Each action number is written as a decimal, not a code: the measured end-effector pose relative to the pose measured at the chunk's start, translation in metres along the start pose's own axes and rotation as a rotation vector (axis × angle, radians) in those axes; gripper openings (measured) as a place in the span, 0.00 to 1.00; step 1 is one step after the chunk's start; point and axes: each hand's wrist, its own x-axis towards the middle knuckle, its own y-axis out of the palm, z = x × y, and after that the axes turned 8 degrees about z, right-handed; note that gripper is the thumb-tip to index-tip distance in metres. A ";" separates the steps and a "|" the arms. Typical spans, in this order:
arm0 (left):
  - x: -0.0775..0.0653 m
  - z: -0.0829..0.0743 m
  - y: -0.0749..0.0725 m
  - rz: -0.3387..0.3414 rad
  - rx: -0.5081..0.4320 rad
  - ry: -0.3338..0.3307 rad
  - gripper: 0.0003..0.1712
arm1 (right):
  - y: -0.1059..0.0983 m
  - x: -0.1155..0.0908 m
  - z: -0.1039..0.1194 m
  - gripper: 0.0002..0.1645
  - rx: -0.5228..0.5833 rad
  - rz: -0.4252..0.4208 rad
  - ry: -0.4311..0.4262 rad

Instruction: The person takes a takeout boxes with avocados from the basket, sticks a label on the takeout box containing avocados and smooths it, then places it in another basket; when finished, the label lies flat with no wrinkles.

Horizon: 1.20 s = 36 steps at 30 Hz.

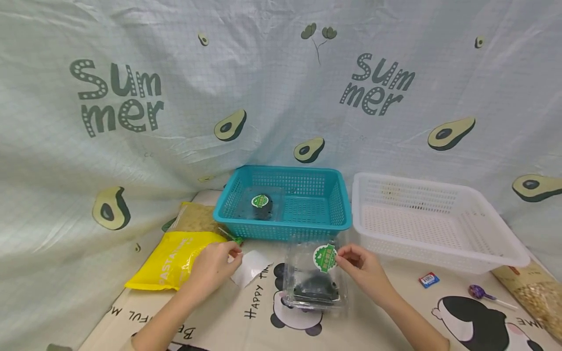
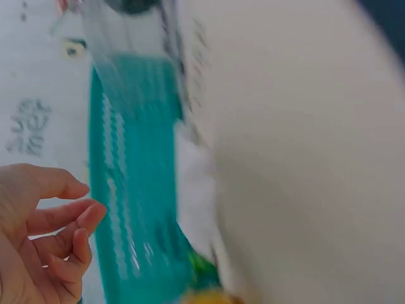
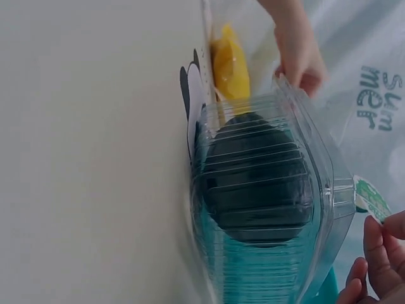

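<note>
My right hand [image 1: 364, 270] pinches the edge of a round green-and-white sticker [image 1: 325, 258] between thumb and forefinger. In the right wrist view the sticker [image 3: 373, 198] lies against the end of a clear plastic clamshell box [image 3: 316, 136]. Inside that box [image 1: 294, 265] is a dark, rounded fruit [image 3: 256, 180], perhaps an avocado. My left hand [image 1: 215, 265] hovers left of the box, fingers loosely curled. Nothing shows between thumb and fingertips of the left hand [image 2: 57, 234] in its wrist view. Close beside it lies a torn white paper piece [image 1: 250, 268].
Behind stands a teal basket [image 1: 281, 229] holding another stickered clamshell box [image 1: 261, 209]. A white basket [image 1: 439, 253] is to its right. Yellow pasta bag [image 1: 175, 261] at left; small red-blue packet [image 1: 428, 280], purple lollipop [image 1: 476, 291] and grain bag [image 1: 540, 292] at right.
</note>
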 end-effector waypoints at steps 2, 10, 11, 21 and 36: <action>0.005 -0.018 0.003 -0.010 -0.025 0.068 0.04 | 0.000 0.001 0.001 0.09 0.000 -0.001 0.005; 0.025 -0.072 0.033 0.056 -0.259 0.325 0.07 | 0.005 0.005 0.008 0.05 -0.007 0.007 0.027; 0.027 -0.076 0.036 0.065 -0.294 0.336 0.08 | 0.006 0.006 0.011 0.04 -0.011 0.010 0.031; 0.029 -0.093 0.045 0.121 -0.585 0.321 0.07 | 0.011 0.008 0.022 0.02 -0.039 0.038 0.081; 0.032 -0.091 0.051 0.081 -0.355 0.271 0.07 | 0.013 0.025 -0.011 0.06 -0.371 -0.069 -0.047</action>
